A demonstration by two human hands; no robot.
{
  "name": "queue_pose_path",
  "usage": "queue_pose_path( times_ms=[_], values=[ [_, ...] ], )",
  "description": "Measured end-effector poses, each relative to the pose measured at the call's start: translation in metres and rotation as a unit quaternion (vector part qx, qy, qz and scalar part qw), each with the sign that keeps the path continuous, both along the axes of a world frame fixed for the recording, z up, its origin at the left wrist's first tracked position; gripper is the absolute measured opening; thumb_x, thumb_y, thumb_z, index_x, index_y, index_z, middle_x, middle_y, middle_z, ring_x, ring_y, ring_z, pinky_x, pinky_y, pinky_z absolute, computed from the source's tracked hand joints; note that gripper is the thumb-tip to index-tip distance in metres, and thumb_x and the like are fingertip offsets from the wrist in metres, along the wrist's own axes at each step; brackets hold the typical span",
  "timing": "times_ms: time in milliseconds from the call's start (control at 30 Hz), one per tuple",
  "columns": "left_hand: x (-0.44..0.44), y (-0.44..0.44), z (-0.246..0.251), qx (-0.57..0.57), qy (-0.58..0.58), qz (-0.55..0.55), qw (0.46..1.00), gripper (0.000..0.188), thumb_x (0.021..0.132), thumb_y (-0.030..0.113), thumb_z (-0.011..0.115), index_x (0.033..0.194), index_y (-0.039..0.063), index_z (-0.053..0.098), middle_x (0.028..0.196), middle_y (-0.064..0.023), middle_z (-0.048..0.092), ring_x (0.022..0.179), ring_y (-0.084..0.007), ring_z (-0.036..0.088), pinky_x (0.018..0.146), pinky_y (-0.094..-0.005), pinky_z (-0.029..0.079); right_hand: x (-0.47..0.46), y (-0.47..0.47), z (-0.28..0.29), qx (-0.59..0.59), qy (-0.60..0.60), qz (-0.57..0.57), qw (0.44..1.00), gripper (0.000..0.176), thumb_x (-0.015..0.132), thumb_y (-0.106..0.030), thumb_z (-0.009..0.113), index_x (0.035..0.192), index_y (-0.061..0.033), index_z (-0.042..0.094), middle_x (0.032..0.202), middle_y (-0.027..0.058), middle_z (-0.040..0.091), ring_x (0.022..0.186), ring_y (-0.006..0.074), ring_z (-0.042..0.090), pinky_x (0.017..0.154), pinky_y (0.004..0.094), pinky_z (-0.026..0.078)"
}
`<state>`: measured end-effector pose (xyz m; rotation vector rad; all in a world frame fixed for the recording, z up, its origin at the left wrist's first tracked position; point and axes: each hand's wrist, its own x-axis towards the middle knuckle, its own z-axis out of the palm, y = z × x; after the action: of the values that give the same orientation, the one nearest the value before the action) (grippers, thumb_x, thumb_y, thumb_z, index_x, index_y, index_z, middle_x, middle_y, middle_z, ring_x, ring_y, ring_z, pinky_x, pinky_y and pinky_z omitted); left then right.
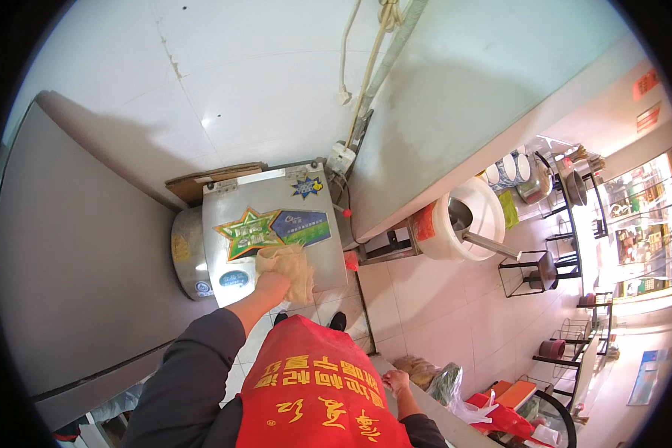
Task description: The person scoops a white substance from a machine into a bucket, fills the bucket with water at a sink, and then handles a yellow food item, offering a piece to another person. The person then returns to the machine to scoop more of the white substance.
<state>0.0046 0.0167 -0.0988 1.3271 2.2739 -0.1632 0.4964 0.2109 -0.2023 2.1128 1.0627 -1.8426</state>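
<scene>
My left hand [273, 287] presses a tan cloth [291, 270] onto the flat stainless-steel lid [325, 274] of a floor-standing machine. The rag lies bunched near the lid's front edge, over the lower part of a green star-shaped sticker [252, 229]. Hinges run along the back of the lid, by the wall. Down at my right side, beside the red apron [319, 386], my right hand [396, 382] hangs with its fingers curled in. I see nothing held in it.
A metal drum [187, 255] stands left of the machine, beside a grey panel [84, 246]. On the right, a white bucket [437, 235] holds a long-handled metal ladle [490, 245]. Vegetables in a plastic bag [447, 383] lie near my right hand. Stools [547, 270] stand farther right.
</scene>
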Motion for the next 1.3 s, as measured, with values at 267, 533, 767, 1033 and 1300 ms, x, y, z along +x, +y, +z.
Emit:
queue_pose_path(
  times_ms=[267,533,767,1033,1300],
  values=[
    [0.003,-0.005,0.000,0.000,0.006,0.047,0.999,0.033,0.067,0.029,0.082,0.087,0.005,0.072,0.092,-0.0170,0.067,0.090,-0.0305,0.067,0.074,-0.0387,0.055,-0.044,0.056,-0.064,0.317,-0.079,0.797,0.508,0.022,0.086,-0.019,0.052,0.090,-0.0021,0.066,0.085,0.0172,0.069,0.073,0.0317,0.068,0.066,0.0431,0.055],
    [0.012,-0.013,-0.003,0.057,0.017,0.089,0.994,0.039,0.072,0.033,0.077,0.098,0.006,0.066,0.095,-0.0162,0.061,0.091,-0.0323,0.063,0.079,-0.0410,0.052,-0.346,-0.007,0.079,0.299,0.014,0.725,0.621,0.032,0.088,-0.019,0.049,0.113,0.0016,0.053,0.101,0.0256,0.066,0.092,0.0404,0.066,0.078,0.0482,0.053],
    [0.006,-0.029,-0.012,0.118,-0.004,0.060,0.991,0.031,0.083,0.035,0.062,0.093,0.006,0.067,0.100,-0.0157,0.059,0.099,-0.0328,0.057,0.086,-0.0434,0.046,-0.403,-0.027,0.087,0.261,-0.100,0.717,0.639,0.042,0.089,-0.020,0.052,0.124,0.0043,0.044,0.107,0.0235,0.067,0.099,0.0338,0.068,0.081,0.0421,0.054],
    [0.045,-0.039,0.024,0.158,0.059,0.014,0.986,0.035,0.082,0.039,0.063,0.094,0.007,0.070,0.110,-0.0110,0.052,0.109,-0.0316,0.046,0.087,-0.0497,0.039,-0.398,-0.027,0.057,0.254,-0.104,0.629,0.727,0.037,0.096,-0.022,0.040,0.124,0.0012,0.048,0.109,0.0244,0.066,0.102,0.0344,0.066,0.086,0.0431,0.052],
    [0.028,-0.018,0.003,0.145,0.064,0.099,0.982,0.034,0.074,0.030,0.073,0.094,0.008,0.056,0.101,-0.0119,0.052,0.098,-0.0302,0.053,0.079,-0.0435,0.045,-0.396,-0.022,0.076,0.283,-0.051,0.667,0.687,0.030,0.094,-0.018,0.042,0.115,0.0017,0.050,0.105,0.0263,0.066,0.099,0.0385,0.066,0.083,0.0471,0.052]
  ],
)
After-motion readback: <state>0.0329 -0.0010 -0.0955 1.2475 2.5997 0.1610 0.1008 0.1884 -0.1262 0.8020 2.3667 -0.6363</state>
